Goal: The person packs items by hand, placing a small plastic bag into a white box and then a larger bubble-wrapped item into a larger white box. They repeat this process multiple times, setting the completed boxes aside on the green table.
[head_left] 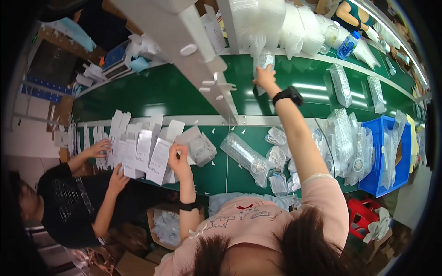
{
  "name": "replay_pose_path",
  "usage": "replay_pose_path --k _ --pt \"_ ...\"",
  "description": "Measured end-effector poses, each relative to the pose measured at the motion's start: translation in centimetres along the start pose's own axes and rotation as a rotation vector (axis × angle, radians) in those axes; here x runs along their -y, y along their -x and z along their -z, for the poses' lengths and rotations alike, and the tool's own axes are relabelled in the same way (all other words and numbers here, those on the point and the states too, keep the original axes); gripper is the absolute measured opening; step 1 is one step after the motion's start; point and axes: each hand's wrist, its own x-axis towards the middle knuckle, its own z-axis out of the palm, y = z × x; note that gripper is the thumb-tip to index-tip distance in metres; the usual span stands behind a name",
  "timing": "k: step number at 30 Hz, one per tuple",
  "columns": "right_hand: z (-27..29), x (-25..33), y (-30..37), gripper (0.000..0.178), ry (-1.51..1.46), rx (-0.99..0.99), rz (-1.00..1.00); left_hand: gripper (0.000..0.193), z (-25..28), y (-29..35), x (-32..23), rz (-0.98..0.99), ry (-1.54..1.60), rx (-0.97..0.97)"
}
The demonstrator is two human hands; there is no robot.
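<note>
My right arm stretches far across the green work surface. At its end my right hand (265, 77) is closed on a bubble-wrapped package (265, 60), which shows on both sides of the fingers. On the left, my left hand (180, 158) is raised beside a row of upright white cartons (159, 158), its fingers curled in. Whatever those fingers may hold cannot be made out. An open white carton (197, 146) with clear wrap inside lies just right of that hand. Between my arms a longer bubble-wrapped item (246, 158) lies slanted on the table.
Small bagged parts (276, 158) lie under my right forearm. Further right are bubble-wrapped packages (341, 133) and a blue bin (386, 179). A metal post (195, 55) rises ahead. At left, a co-worker's hands (117, 179) touch the cartons. A blue-capped bottle (347, 46) stands far right.
</note>
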Motion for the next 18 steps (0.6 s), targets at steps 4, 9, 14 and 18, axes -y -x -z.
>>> replay_pose_path --k 4,9,14,18 --pt "5.2 -6.7 3.2 0.047 -0.186 0.02 0.309 0.008 0.4 -1.6 0.3 0.105 0.053 -0.028" --pt "13.8 -12.8 19.7 0.05 -0.049 0.017 0.275 0.006 -0.4 -4.9 -0.2 0.028 0.154 0.008" --pt "12.0 -16.5 30.9 0.058 0.19 0.272 0.032 0.008 -1.9 -6.7 0.3 0.018 0.064 0.159" --pt "12.5 -12.5 32.7 0.062 0.298 0.105 0.057 0.009 -2.3 -6.4 0.3 0.002 0.018 0.236"
